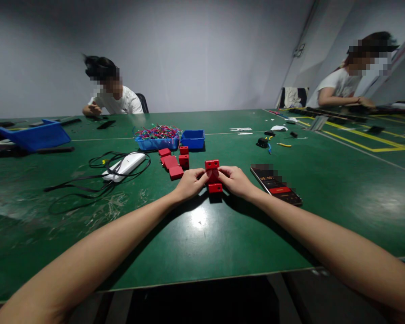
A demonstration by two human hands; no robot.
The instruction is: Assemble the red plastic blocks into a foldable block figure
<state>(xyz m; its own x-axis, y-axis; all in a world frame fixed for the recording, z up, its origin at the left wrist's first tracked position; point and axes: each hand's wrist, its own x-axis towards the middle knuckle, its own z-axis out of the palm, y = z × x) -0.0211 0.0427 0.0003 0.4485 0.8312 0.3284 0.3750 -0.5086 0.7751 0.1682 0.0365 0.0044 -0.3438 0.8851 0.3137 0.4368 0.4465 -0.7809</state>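
Over the table in front of me, my left hand (191, 182) and my right hand (236, 180) grip a red block-shaped piece (212, 164) from both sides. Its upper end shows two dark round holes, and its lower end shows at least one hole. Thumbs and fingers cover the middle, so I cannot tell whether it is one piece or two. Just beyond my left hand lie several similar red blocks (170, 162), some flat and some standing. A phone (276, 184) with a timer on its screen rests beside my right forearm.
Behind the red blocks stand a blue tray heaped with coloured wires (158, 143) and a smaller blue bin (193, 139). A white power strip with black cable (126, 166) lies left. Small tools (265, 143) sit at right. Two people (116, 96) sit across the green table (195, 252).
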